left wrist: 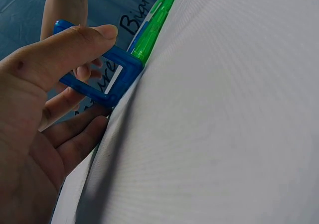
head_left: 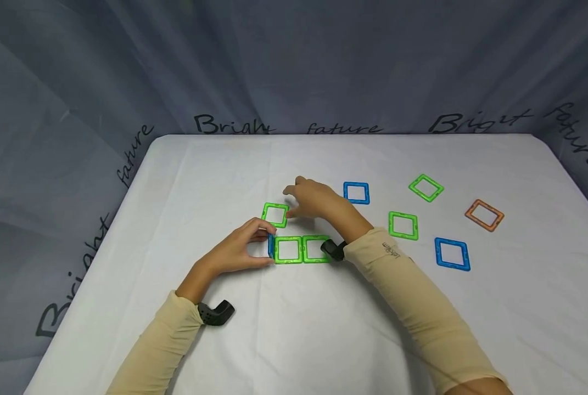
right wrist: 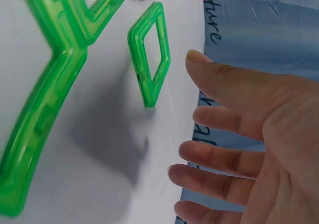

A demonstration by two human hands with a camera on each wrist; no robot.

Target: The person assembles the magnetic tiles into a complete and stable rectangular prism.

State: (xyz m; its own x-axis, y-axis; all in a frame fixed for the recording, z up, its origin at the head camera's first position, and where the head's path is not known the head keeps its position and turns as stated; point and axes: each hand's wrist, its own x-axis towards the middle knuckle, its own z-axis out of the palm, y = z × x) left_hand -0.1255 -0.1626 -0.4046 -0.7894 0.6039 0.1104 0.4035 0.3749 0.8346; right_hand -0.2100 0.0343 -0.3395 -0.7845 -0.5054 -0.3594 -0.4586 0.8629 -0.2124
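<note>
My left hand (head_left: 234, 249) grips a blue square magnetic tile (head_left: 271, 246) between thumb and fingers. The tile stands on edge along the left side of two green square tiles (head_left: 288, 261) lying side by side. In the left wrist view the blue tile (left wrist: 124, 82) looks upright, its lower edge by the green (left wrist: 149, 40). Over the table behind them, my right hand (head_left: 315, 198) spreads its fingers beside another green tile (head_left: 276, 205). The right wrist view shows that hand (right wrist: 279, 134) holding nothing, apart from the green tile (right wrist: 140, 69).
Loose tiles lie flat to the right: a blue one (head_left: 356, 184) beyond the right forearm, two green ones (head_left: 403, 214), another blue (head_left: 451, 242) and an orange one (head_left: 491, 208). A white cloth (head_left: 214, 351) covers the table; grey curtains (head_left: 294, 66) hang behind it.
</note>
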